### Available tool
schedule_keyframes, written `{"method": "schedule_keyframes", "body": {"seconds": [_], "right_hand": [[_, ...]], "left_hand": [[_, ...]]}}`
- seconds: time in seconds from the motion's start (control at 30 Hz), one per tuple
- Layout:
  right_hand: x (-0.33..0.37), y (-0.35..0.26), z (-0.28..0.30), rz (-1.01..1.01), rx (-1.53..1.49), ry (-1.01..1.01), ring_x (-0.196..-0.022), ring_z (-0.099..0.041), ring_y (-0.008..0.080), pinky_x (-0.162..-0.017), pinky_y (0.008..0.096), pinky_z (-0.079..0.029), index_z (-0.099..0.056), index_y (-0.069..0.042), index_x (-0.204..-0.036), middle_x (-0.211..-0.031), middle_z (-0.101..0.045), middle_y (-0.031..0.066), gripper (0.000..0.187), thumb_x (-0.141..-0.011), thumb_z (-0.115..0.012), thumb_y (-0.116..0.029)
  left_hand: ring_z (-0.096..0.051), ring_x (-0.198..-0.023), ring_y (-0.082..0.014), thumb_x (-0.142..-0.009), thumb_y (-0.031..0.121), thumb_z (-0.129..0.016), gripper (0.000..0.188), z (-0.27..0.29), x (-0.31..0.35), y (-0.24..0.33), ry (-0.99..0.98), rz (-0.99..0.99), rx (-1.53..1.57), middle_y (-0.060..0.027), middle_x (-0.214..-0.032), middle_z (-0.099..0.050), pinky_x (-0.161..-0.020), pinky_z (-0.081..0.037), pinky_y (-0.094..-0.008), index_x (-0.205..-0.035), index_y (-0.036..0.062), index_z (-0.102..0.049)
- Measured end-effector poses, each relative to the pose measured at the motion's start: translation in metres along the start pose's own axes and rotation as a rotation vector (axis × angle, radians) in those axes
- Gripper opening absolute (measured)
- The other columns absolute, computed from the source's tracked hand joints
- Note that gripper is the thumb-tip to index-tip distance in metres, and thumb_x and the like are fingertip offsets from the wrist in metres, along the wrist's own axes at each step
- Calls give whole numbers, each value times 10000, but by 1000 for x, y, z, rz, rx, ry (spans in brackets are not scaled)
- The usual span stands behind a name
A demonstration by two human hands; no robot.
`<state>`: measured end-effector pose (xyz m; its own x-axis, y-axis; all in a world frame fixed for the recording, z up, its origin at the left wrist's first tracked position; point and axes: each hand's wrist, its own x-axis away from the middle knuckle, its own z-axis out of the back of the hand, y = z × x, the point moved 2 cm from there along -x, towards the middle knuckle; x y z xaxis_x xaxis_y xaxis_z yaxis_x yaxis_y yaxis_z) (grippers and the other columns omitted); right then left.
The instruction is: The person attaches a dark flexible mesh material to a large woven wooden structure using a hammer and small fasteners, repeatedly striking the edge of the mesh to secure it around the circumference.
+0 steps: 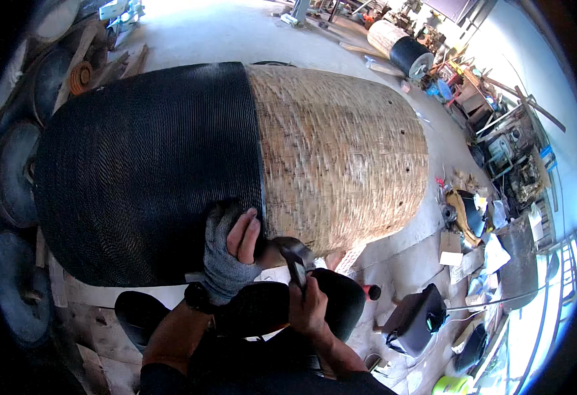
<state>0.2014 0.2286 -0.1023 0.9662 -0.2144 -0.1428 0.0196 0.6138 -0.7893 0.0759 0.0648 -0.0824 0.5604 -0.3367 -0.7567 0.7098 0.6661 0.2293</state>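
Note:
Across in front of me lies a large barrel-shaped roller. Its left part has a black, finely ridged covering, and the right part is a rough tan, wood-like surface with several small dark holes. My left hand, in a grey glove with two bare fingers showing, presses on the covering beside its right edge. Its fingers are curled; anything pinched in them is hidden. My right hand is closed around a hammer. The blurred hammer head is close to the left fingers, low on the roller near the seam.
Dark round discs stand along the left. A second, smaller roller lies at the far right. A black bag stands on the floor to my right, near a cardboard box and scattered clutter. A lime-green container sits at lower right.

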Motion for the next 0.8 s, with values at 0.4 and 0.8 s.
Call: {"method": "schedule_keyframes", "body": {"seconds": [0.4,0.8], "right_hand": [[-16,-7,12,86,-21,38,-684,-630,423,-554,420,-498,-525,19,-1071,-775,-619,226,237,-875,-582,-102],[-9,-17,17,18,-136,26,-635,-571,239,-610,379,-483,-519,28,-968,-702,-562,150,146,-921,-512,-111]], "left_hand": [[-438,-1257,-342,-761,266,-730,851,-2,4,0,-52,36,23,-222,-1367,-423,-1055,-264,-615,-1420,24,-250],[-585,-1111,-314,-908,148,-584,415,0,5,-5,143,11,147,-230,-1268,-527,-937,-486,-438,-1261,-18,-441]]}}
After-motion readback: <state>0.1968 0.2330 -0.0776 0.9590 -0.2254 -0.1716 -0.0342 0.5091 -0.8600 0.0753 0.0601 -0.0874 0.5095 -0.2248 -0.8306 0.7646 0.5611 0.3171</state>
